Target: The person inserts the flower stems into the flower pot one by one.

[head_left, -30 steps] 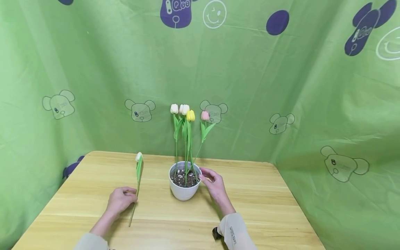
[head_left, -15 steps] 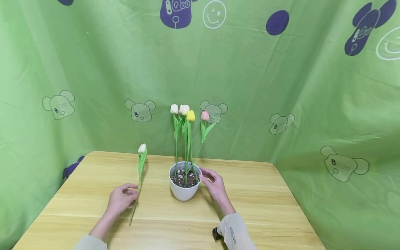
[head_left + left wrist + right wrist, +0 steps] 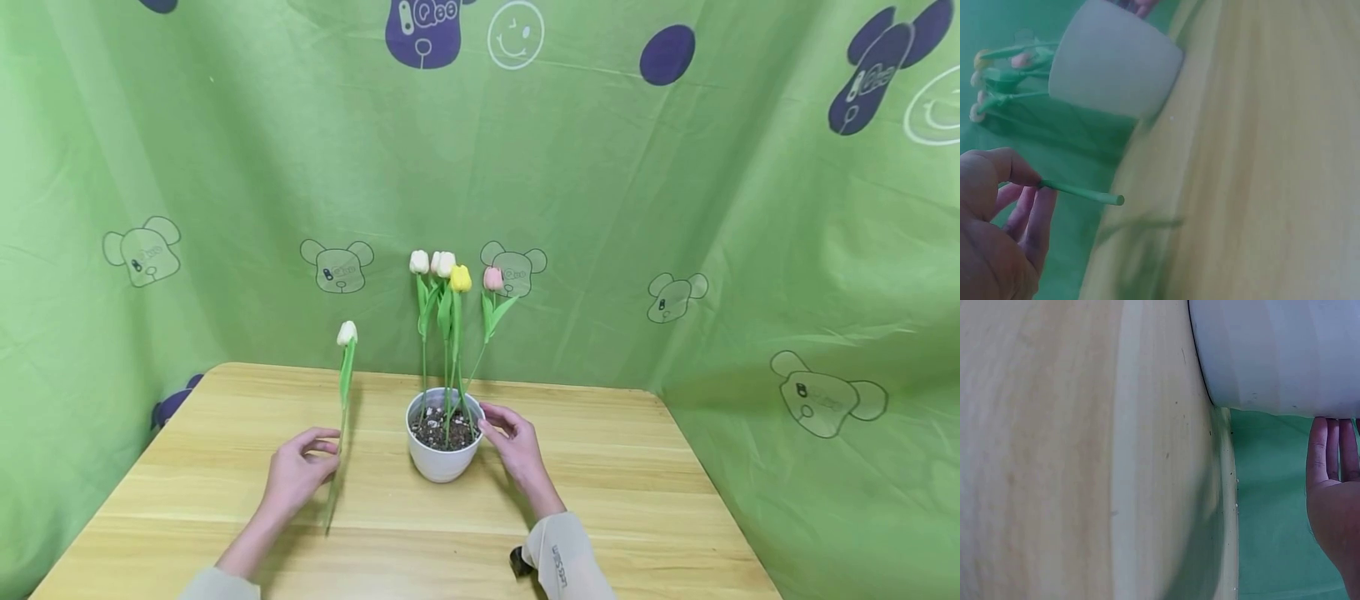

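My left hand (image 3: 300,471) pinches the stem of a white tulip (image 3: 347,335) between thumb and fingertips. The tulip stands nearly upright left of the pot, and its cut stem end (image 3: 1110,199) sticks out below my fingers in the left wrist view, above the table. My right hand (image 3: 516,446) rests at the right side of a white flowerpot (image 3: 442,462), thumb near the rim. Seen from the right wrist, its straight fingers (image 3: 1317,450) touch the pot's wall. Dark soil fills the pot, with several tulips standing in it: white ones, a yellow tulip (image 3: 461,278) and a pink tulip (image 3: 492,278).
The pot stands on a light wooden table (image 3: 630,500), toward its back edge. Green curtain (image 3: 585,183) with printed bear faces hangs behind and on both sides. A small black object (image 3: 519,562) shows at the right sleeve (image 3: 566,550).
The white tulip has risen from lying low over the table to nearly upright, its bloom moving up and slightly right with my left hand. My right hand and the pot have stayed put.
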A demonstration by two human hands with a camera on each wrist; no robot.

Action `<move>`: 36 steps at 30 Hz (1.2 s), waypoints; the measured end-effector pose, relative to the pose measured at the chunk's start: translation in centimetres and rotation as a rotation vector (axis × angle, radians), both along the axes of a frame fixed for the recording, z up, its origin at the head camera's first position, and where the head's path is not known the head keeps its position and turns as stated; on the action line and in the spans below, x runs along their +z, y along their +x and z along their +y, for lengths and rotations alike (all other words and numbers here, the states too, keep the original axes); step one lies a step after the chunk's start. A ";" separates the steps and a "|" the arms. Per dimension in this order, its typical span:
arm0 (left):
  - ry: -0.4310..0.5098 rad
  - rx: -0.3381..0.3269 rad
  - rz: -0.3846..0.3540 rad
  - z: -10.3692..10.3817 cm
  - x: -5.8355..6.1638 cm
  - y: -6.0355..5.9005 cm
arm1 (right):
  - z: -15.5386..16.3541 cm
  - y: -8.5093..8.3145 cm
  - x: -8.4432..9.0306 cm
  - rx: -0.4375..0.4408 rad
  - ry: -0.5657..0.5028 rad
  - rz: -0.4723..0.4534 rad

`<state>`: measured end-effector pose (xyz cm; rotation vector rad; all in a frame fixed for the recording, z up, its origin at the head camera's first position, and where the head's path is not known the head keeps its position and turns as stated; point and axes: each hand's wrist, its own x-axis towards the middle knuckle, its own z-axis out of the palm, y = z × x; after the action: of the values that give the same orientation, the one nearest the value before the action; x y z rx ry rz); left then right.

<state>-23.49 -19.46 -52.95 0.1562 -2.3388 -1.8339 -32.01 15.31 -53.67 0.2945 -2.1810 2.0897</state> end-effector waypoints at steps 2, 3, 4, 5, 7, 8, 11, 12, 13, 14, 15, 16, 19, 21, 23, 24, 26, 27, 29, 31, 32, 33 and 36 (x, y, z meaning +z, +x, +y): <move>0.002 -0.004 0.016 0.3 0.4 0.1 | -0.1 0.5 0.7 0.009 0.003 0.000; 0.005 -0.006 0.022 0.5 0.7 0.1 | -0.1 0.7 1.1 0.013 0.010 0.002; 0.008 -0.009 0.030 0.6 0.9 0.1 | -0.1 1.0 1.5 0.017 0.013 0.010; 0.010 -0.013 0.039 0.8 1.2 0.1 | -0.2 1.3 1.8 0.020 0.017 0.020; 0.017 -0.022 0.059 1.2 1.7 0.2 | -0.3 1.7 2.3 0.023 0.020 0.038; 0.023 -0.026 0.068 1.4 2.0 0.2 | -0.2 1.5 2.0 0.023 0.018 0.037; 0.032 -0.041 0.100 2.0 2.8 0.2 | -0.1 0.8 1.0 0.015 0.004 0.031; 0.038 -0.044 0.107 2.2 3.0 0.2 | -0.1 0.4 0.6 0.011 0.001 0.024; 0.041 -0.047 0.114 2.4 3.3 0.2 | 0.0 0.1 0.2 0.009 -0.004 0.019; 0.046 -0.050 0.122 2.6 3.6 0.2 | 0.0 -0.2 -0.3 0.004 -0.007 0.017; 0.051 -0.053 0.130 2.8 3.9 0.2 | 0.0 -0.3 -0.4 0.001 -0.007 0.020; 0.056 -0.057 0.137 3.0 4.2 0.2 | 0.0 -0.4 -0.5 -0.002 -0.009 0.023; 0.063 -0.067 0.169 3.5 5.0 0.2 | 0.0 -0.4 -0.6 -0.003 -0.009 0.033; 0.069 -0.073 0.187 3.8 5.4 0.1 | 0.0 -0.4 -0.6 -0.002 -0.009 0.037; 0.076 -0.078 0.206 4.1 5.9 0.0 | 0.0 -0.3 -0.6 -0.003 -0.005 0.039; 0.080 -0.080 0.214 4.2 6.0 -0.1 | 0.0 -0.3 -0.5 -0.003 -0.005 0.039; 0.083 -0.084 0.232 4.5 6.3 -0.3 | 0.0 -0.3 -0.5 -0.003 -0.001 0.037; 0.082 -0.086 0.243 4.6 6.4 -0.4 | 0.0 -0.3 -0.5 -0.004 -0.001 0.035; 0.082 -0.089 0.264 4.9 6.7 -0.6 | 0.0 -0.3 -0.5 -0.006 0.000 0.032; 0.083 -0.094 0.282 5.2 6.9 -0.8 | 0.0 -0.3 -0.4 -0.007 0.001 0.029; 0.083 -0.098 0.290 5.3 7.0 -1.0 | 0.0 -0.3 -0.4 -0.007 0.000 0.029; 0.080 -0.099 0.297 5.4 7.2 -1.1 | 0.0 -0.2 -0.4 -0.007 -0.001 0.030; 0.082 -0.104 0.322 5.8 7.5 -1.5 | 0.0 -0.2 -0.5 -0.004 -0.003 0.034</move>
<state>-25.01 -13.64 -45.41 -0.2380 -2.0872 -1.8417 -32.25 15.31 -54.13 0.3235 -2.1570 2.0703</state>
